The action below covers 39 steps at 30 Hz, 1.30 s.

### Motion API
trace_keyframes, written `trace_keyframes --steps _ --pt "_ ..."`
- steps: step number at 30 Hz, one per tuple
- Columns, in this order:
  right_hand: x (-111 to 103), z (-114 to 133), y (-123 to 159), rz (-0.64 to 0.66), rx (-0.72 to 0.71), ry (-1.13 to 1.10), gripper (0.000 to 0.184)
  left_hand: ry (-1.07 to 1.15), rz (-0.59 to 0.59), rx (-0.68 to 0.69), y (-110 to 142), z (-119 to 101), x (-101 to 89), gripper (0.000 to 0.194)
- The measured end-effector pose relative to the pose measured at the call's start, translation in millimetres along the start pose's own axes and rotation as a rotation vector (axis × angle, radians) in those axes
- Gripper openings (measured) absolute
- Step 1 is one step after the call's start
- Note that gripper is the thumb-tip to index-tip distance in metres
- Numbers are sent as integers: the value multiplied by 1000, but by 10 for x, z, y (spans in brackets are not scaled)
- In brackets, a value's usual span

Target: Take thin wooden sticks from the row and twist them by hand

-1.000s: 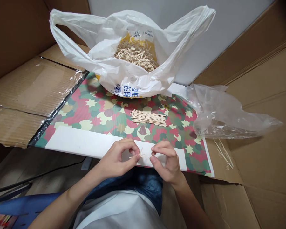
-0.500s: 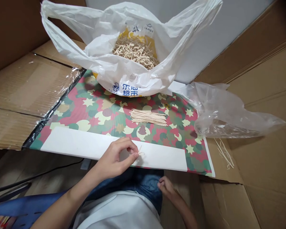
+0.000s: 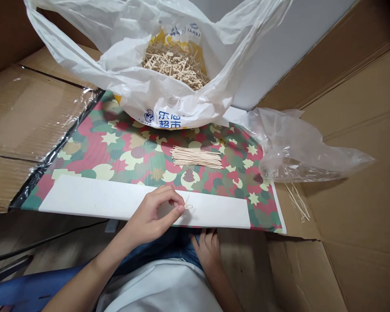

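Between the thumb and fingertips of my left hand (image 3: 162,212) is a small pale looped strand (image 3: 189,205), its thin ends sticking out to the right. This hand is just above the white strip (image 3: 221,213) along the table's near edge. Below that edge, my right hand (image 3: 208,248) lies on the jeans at my lap, fingers apart and holding nothing; its fingertips are partly hidden near the edge. Beyond the white strip, a flat bundle of straight pale strands (image 3: 197,157) rests on the camouflage-patterned table cover (image 3: 133,160).
A white plastic carrier bag (image 3: 169,104) stands open at the back, holding many short pale knotted pieces (image 3: 177,65). To the right lies a clear plastic bag (image 3: 299,147), with a few loose strands (image 3: 298,201) on cardboard below it. Cardboard panels (image 3: 351,130) flank the table.
My right hand has moved left and in toward the lap, its fingers now spread on the jeans. The left hand keeps its pinch on the strand. The view has shifted slightly.
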State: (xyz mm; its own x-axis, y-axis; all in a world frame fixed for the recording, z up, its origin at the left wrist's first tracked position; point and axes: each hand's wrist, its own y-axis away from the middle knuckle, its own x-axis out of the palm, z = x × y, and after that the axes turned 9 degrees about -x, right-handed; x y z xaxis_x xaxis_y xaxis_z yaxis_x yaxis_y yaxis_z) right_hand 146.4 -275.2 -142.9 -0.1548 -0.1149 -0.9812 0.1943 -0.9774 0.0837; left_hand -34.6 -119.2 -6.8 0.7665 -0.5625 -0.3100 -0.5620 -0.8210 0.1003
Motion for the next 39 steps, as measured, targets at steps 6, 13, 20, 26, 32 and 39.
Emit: trace_keyframes --steps 6,13,20,26,32,39 --pt "-1009 147 -38 39 -373 -614 14 53 61 -32 24 -20 -11 16" --pt "-1599 34 -612 -487 -366 -424 19 -17 108 11 79 -55 -3 12" --pt "-1602 111 -723 -419 -417 -365 11 -124 153 46 98 -59 26 11" --pt "-1599 97 -715 -417 -396 -410 11 -110 157 57 50 -74 36 11" --pt "-1504 106 -727 -590 -339 -452 13 -118 -81 117 104 -29 -27 8" --pt "-1368 160 -740 -813 -297 -525 12 -362 -406 397 233 67 129 11"
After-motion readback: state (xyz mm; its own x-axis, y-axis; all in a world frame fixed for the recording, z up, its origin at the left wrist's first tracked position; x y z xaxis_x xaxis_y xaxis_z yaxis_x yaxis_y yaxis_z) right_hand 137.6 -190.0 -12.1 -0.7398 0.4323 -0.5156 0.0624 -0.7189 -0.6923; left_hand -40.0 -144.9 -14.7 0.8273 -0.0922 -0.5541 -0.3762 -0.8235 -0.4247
